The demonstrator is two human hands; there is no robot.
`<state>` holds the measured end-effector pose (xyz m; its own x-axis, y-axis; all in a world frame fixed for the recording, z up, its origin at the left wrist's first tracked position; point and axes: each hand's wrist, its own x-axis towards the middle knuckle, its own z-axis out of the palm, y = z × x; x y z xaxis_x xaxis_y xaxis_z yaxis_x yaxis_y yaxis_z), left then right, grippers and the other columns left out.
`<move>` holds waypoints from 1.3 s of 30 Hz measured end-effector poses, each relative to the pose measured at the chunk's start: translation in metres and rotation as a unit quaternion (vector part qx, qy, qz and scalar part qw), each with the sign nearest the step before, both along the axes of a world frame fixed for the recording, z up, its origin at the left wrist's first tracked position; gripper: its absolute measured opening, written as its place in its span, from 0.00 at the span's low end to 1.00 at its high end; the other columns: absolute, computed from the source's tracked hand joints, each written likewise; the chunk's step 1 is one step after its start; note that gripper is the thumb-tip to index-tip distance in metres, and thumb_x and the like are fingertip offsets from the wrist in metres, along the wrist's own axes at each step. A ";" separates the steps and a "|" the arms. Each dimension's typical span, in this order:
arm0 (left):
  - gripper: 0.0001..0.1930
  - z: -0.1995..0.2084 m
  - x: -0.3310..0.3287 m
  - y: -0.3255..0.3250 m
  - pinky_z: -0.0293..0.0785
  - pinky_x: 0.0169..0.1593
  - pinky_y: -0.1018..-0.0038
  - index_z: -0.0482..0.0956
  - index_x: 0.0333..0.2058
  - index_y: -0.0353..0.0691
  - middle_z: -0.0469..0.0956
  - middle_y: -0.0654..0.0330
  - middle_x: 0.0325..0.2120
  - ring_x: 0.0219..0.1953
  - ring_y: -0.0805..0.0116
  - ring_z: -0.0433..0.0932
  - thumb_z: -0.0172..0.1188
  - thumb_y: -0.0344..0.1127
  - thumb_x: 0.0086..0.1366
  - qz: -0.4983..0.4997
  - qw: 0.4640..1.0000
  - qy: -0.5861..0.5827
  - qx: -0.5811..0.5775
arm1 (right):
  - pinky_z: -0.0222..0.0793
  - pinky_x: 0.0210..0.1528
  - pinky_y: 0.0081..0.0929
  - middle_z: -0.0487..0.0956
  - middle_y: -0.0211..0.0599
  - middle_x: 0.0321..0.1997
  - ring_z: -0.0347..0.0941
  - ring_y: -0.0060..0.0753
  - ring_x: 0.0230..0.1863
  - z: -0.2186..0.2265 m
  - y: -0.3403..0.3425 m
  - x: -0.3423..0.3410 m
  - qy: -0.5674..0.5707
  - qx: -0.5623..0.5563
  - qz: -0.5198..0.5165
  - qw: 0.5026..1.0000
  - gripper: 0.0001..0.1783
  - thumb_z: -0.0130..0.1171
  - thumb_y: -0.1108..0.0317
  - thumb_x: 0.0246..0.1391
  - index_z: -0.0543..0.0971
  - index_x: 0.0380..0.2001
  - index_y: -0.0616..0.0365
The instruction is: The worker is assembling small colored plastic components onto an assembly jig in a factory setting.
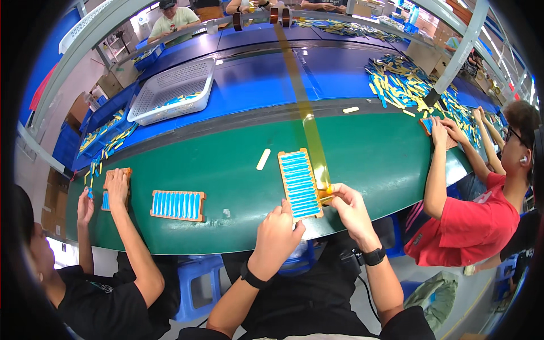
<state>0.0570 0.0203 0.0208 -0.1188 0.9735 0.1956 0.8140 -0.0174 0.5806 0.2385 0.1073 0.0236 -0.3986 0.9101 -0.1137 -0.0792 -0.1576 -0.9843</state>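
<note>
Steadying the near end of an orange tray [283, 177], the left hand [276, 235] is right up against its lower left corner, fingers curled in; whether they grip or only press, I cannot tell from here. And there's the tray, on the green bench [238, 187] straight in front of the person, packed with a column of blue strips [299, 184]. Over on its right side, the right hand [352, 212] has its fingers narrow, pinching the lower end of a long amber tape [310, 127], which runs down from the rolls [274, 15] overhead and passes just beside the tray. One pale yellow strip [263, 159] lies near the tray's left side. Farther left, a second orange tray [202, 207] sits filled with blue strips too, between the person and a co-worker's hand [118, 186]. Across the bench, a white basket [170, 115] at left, a heap of blue and yellow strips [402, 85] at right!
</note>
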 end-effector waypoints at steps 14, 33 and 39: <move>0.16 0.036 -0.028 -0.007 0.71 0.28 0.72 0.83 0.45 0.29 0.81 0.59 0.25 0.23 0.73 0.76 0.69 0.32 0.61 0.019 0.982 -0.187 -0.006 | 0.76 0.41 0.17 0.85 0.35 0.37 0.80 0.19 0.36 -0.003 -0.004 -0.016 0.045 -0.040 -0.001 0.998 0.12 0.68 0.72 0.60 0.82 0.44 0.67; 0.10 0.006 -0.037 0.008 0.64 0.18 0.83 0.80 0.42 0.27 0.83 0.58 0.28 0.18 0.83 0.73 0.68 0.25 0.63 -0.038 0.805 -0.559 -0.192 | 0.74 0.39 0.16 0.85 0.35 0.36 0.79 0.16 0.36 0.002 -0.049 -0.029 -0.055 -0.025 -0.017 0.998 0.10 0.66 0.74 0.61 0.82 0.42 0.70; 0.08 -0.005 -0.027 0.013 0.74 0.29 0.83 0.83 0.39 0.29 0.85 0.61 0.32 0.27 0.84 0.77 0.69 0.24 0.62 -0.049 0.904 -0.422 -0.052 | 0.64 0.30 0.21 0.84 0.34 0.32 0.67 0.16 0.28 0.004 -0.040 -0.025 -0.189 0.068 -0.031 0.979 0.11 0.71 0.69 0.55 0.85 0.38 0.66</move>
<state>0.0297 0.0336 0.0158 -0.0946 0.9954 -0.0168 0.0778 0.0242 0.9967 0.2136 0.0674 0.0280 -0.2953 0.9481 -0.1181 0.2897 -0.0289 -0.9567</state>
